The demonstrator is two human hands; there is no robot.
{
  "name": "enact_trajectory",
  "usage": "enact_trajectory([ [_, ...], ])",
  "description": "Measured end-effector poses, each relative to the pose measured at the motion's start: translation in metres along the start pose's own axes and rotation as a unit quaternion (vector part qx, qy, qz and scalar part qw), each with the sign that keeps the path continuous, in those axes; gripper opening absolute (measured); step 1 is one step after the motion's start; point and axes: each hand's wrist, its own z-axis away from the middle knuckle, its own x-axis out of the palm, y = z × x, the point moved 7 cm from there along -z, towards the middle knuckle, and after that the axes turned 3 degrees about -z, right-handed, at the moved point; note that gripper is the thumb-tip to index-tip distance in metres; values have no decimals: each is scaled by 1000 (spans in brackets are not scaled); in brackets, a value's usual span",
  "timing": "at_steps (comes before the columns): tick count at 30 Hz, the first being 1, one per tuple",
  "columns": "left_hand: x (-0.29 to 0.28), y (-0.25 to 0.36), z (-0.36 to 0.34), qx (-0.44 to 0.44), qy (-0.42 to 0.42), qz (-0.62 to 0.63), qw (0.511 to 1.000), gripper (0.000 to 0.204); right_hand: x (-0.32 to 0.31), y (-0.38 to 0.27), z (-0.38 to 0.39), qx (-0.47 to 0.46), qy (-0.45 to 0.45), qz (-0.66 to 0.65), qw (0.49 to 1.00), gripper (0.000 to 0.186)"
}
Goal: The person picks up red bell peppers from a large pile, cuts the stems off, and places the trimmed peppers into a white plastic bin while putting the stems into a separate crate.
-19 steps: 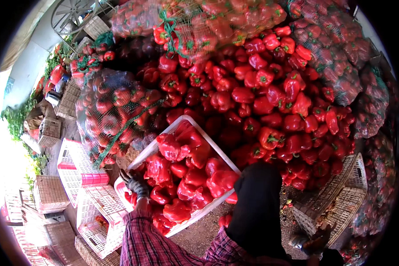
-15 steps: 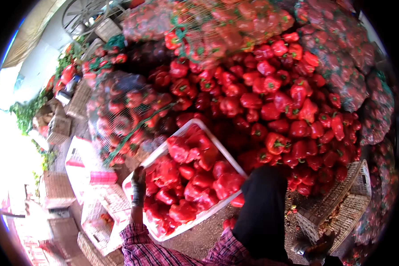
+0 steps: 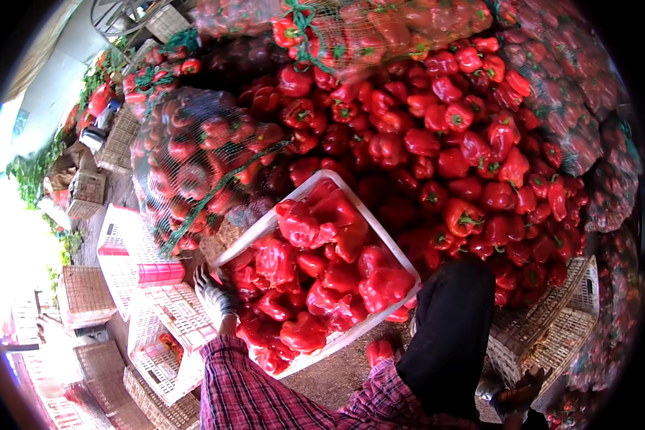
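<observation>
Left hand (image 3: pixel 215 295) at white crate (image 3: pixel 378 229), grip unclear; right hand unseen. We'd best keep it level, peppers (image 3: pixel 310 264) heaped high.

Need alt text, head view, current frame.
A left hand at the left edge of a white crate full of red peppers. Beyond it lie a loose pepper heap and filled mesh sacks.

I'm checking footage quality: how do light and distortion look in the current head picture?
Head view: glare blows out the far left to white; glossy peppers in the white crate show bright glints; the pepper pile darkens into shadow just behind the crate; the fisheye lens bows the outer scene and leaves black corners.
</observation>
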Motion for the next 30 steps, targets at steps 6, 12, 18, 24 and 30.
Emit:
enact_trajectory([
  [6,23,-16,-4,-12,-80,-50,995,54,-7,-10,2,-8,3,-13,1000,62],
  [12,-21,174,-47,132,-72,346,926,44,-43,-15,12,15,96,-83,992,46],
  [18,24,278,-23,278,-173,62,943,74,-33,7,-5,43,53,-75,995,58],
  [24,51,250,-16,220,-88,86,968,72,-4,-7,18,19,58,-93,994,68],
  [30,-104,327,15,356,-42,277,891,60,-23,-13,-6,36,99,-64,992,47],
])
